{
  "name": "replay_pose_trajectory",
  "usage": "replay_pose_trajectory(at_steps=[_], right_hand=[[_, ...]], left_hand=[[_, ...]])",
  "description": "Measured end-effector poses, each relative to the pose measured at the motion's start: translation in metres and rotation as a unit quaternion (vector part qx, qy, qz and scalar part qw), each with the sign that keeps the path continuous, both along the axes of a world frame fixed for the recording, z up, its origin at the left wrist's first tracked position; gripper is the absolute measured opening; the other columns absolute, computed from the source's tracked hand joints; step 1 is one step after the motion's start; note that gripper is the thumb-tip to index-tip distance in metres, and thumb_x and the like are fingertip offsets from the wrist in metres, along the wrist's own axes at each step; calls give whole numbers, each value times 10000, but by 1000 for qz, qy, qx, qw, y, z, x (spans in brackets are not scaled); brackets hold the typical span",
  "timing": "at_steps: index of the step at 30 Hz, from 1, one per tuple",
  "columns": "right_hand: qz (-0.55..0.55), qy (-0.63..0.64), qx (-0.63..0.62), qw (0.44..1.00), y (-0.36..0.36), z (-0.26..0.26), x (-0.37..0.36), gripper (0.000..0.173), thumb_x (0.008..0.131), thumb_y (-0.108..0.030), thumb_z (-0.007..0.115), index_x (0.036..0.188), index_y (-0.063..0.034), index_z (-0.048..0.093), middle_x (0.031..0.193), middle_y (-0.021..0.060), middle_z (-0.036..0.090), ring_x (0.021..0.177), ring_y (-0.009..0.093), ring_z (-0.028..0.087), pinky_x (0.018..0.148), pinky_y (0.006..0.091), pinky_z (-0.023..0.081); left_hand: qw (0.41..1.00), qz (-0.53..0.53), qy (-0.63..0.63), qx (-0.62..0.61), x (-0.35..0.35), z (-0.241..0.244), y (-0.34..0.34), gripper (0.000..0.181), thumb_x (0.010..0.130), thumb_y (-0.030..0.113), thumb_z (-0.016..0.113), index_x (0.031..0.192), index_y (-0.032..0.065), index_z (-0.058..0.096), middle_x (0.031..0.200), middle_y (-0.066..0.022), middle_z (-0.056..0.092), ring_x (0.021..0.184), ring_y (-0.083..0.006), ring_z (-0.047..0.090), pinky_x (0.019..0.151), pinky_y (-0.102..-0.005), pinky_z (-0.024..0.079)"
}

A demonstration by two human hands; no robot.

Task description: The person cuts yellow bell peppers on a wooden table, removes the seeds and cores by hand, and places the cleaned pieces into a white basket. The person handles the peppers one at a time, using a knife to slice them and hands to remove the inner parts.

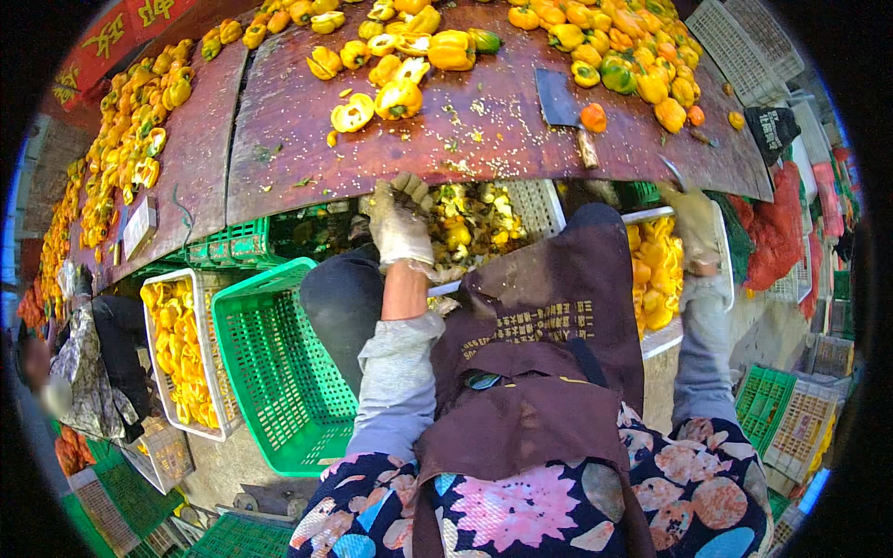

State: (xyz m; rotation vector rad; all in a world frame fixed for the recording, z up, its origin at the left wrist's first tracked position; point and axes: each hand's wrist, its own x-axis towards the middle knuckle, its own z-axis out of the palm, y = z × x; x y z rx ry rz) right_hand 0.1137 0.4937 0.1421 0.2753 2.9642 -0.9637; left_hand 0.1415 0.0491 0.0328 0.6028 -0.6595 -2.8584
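Observation:
My left hand [401, 217], in a soiled work glove, is at the table's near edge, above a crate of pepper scraps [481, 220]. Its fingers are curled, and whether anything lies inside them is hidden. Gloved too, my right hand [692, 222] grips a small knife [671, 169] whose thin blade points up over the table edge. Below that hand sits a white crate of cut yellow peppers [656, 279]. Across from me on the reddish table [279, 139] lie a halved yellow pepper [352, 113] and a whole yellow pepper [452, 50].
A cleaver [558, 97] lies on the table beside an orange pepper [593, 117]. Piles of peppers [628, 42] cover its far side. To my left stand a green plastic crate [279, 376] and a white crate of cut peppers [181, 349]. Another person [98, 363] sits farther left.

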Motion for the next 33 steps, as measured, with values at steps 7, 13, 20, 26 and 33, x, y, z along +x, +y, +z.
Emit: replay_pose_trajectory(at_steps=[7, 13, 20, 26, 33], right_hand=[[137, -117, -189, 965, -322, -25, -132, 506, 855, -482, 633, 1056, -22, 699, 1014, 199, 684, 819, 315, 649, 747, 381, 500], [175, -79, -45, 980, -396, -111, -231, 405, 844, -348, 639, 1015, 17, 677, 1003, 247, 672, 927, 289, 685, 768, 392, 537], [267, -59, -141, 952, -326, -109, -151, 254, 878, -138, 543, 1082, -23, 642, 809, 161, 664, 656, 280, 649, 537, 413, 513], [288, -111, -293, 905, -289, -50, -77, 225, 912, -194, 525, 1030, -18, 600, 890, 200, 642, 689, 347, 633, 597, 400, 517], [190, -1, -77, 979, -280, -97, -6, 277, 887, -162, 453, 980, 76, 560, 809, 287, 615, 807, 445, 618, 713, 492, 496]], left_hand=[[993, 105, -35, -45, -13, -15, -12, 400, 968, 382, 506, 1011, 0, 620, 927, -97, 635, 812, -218, 598, 683, -314, 480], [976, 125, -156, -82, -22, -1, 3, 365, 963, 359, 510, 999, 11, 618, 898, -92, 644, 762, -209, 607, 665, -330, 494], [973, 49, -150, -168, -39, 17, 4, 531, 931, 422, 580, 1306, 54, 504, 1251, -110, 567, 999, -223, 610, 825, -357, 510], [993, -2, -82, -80, -43, -2, 23, 363, 913, 314, 638, 1172, 64, 592, 1025, -73, 668, 882, -191, 657, 777, -338, 550], [944, 113, -50, -306, -38, -9, 37, 438, 896, 222, 684, 1232, -13, 532, 1094, -111, 603, 872, -159, 616, 718, -274, 538]])
